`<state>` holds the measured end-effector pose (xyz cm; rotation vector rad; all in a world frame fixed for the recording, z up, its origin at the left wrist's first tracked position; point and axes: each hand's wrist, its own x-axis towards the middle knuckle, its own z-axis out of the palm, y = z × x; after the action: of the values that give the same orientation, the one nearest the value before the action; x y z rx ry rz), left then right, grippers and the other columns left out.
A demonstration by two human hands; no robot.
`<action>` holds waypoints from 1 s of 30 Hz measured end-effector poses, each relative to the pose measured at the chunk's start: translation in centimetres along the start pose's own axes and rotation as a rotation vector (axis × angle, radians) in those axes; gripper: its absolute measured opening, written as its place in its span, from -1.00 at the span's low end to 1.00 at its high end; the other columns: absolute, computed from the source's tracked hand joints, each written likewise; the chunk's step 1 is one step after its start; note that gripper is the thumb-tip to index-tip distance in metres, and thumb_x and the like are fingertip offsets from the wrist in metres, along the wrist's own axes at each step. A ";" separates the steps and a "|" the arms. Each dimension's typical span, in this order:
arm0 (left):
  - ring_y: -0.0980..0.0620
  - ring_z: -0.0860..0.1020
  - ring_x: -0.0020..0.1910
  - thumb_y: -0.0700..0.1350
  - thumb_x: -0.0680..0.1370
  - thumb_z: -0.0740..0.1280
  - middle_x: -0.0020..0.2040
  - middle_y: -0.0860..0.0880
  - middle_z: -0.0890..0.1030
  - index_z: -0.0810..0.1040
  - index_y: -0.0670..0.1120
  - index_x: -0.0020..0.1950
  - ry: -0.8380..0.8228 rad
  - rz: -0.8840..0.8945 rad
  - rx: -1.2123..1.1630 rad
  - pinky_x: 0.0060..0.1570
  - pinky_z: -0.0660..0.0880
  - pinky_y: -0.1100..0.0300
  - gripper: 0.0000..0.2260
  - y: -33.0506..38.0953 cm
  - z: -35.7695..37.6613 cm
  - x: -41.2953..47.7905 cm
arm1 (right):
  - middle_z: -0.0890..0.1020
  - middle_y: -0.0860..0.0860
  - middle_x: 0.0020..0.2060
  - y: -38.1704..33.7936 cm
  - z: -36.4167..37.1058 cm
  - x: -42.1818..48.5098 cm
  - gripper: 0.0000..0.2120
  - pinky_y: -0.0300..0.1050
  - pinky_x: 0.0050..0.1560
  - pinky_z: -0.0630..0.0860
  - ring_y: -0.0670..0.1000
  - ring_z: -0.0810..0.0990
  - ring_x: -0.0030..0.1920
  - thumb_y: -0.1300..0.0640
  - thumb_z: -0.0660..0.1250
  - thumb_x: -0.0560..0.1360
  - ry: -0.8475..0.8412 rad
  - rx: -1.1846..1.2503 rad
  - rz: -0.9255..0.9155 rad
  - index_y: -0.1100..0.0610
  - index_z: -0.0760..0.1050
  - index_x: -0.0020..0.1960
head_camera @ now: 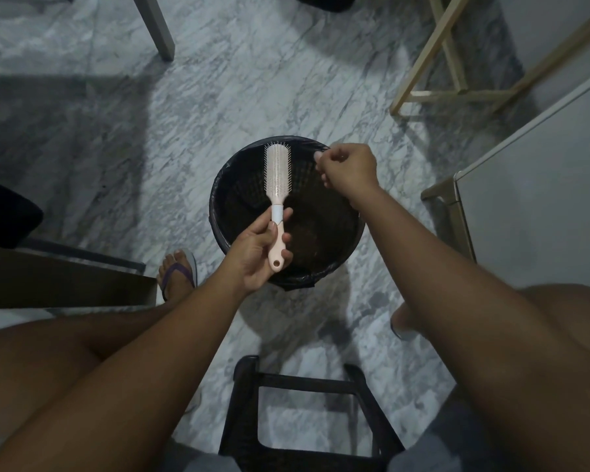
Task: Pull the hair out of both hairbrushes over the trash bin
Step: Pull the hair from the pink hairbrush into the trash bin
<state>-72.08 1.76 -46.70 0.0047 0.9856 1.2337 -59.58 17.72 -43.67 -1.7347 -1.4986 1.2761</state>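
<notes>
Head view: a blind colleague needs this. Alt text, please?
The left hand grips a pink hairbrush by its handle over a black-lined trash bin. The right hand hangs above the bin's far rim, fingers curled; whether it holds anything is unclear.

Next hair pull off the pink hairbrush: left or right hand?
Right. The left hand grips the pink hairbrush by its handle, holding the bristles over the trash bin. The right hand hangs beside the bristle head, fingers curled; whether it pinches hair is unclear.
</notes>
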 end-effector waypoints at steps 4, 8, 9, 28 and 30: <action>0.09 0.45 -0.20 -0.26 0.68 0.11 0.41 -0.01 0.51 0.47 -0.05 0.42 0.001 -0.003 0.023 -0.34 0.40 0.26 -0.65 0.2 -0.1 0.0 | 0.71 0.12 -0.14 2.3 0.6 -0.5 -0.86 -0.05 -0.02 0.65 0.04 0.71 -0.20 0.22 0.30 0.56 -0.162 -0.256 0.076 0.18 0.65 -0.04; 0.09 0.46 -0.20 -0.25 0.68 0.12 0.31 0.02 0.58 0.43 -0.08 0.47 -0.014 -0.013 0.039 -0.34 0.41 0.25 -0.64 0.2 0.0 0.2 | 0.69 0.10 0.05 1.3 1.5 -2.1 -0.76 0.05 0.13 0.63 0.05 0.70 0.03 0.04 0.28 0.61 -0.257 -0.071 0.068 0.17 0.62 0.11; 0.09 0.47 -0.21 -0.26 0.68 0.13 0.29 0.03 0.60 0.43 -0.07 0.46 -0.019 -0.018 0.047 -0.35 0.41 0.25 -0.64 0.2 0.1 0.3 | 0.69 0.13 0.04 0.9 1.6 -2.3 -0.73 0.04 0.04 0.67 0.05 0.70 0.00 0.01 0.30 0.61 -0.301 0.060 0.104 0.20 0.61 0.08; 0.07 0.46 -0.19 -0.29 0.67 0.12 0.38 0.02 0.55 0.44 -0.02 0.47 -0.056 -0.028 0.209 -0.29 0.40 0.18 -0.60 -0.7 0.0 0.0 | 0.71 0.05 -0.03 -1.2 0.8 0.8 -0.62 0.07 0.06 0.65 -0.01 0.70 -0.02 -0.04 0.52 0.40 -0.173 -0.185 -0.126 0.12 0.65 0.14; 0.07 0.47 -0.19 -0.29 0.67 0.12 0.37 0.02 0.56 0.43 -0.02 0.48 -0.060 -0.027 0.212 -0.29 0.41 0.19 -0.60 -0.8 -0.2 0.0 | 0.72 0.05 -0.12 -1.7 0.4 1.1 -0.72 -0.02 0.02 0.66 -0.05 0.70 -0.11 -0.01 0.52 0.43 -0.146 -0.232 -0.159 0.13 0.69 0.05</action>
<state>-71.62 1.37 -47.20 0.1924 1.0565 1.0942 -60.82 19.07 -42.76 -1.6507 -1.8941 1.2081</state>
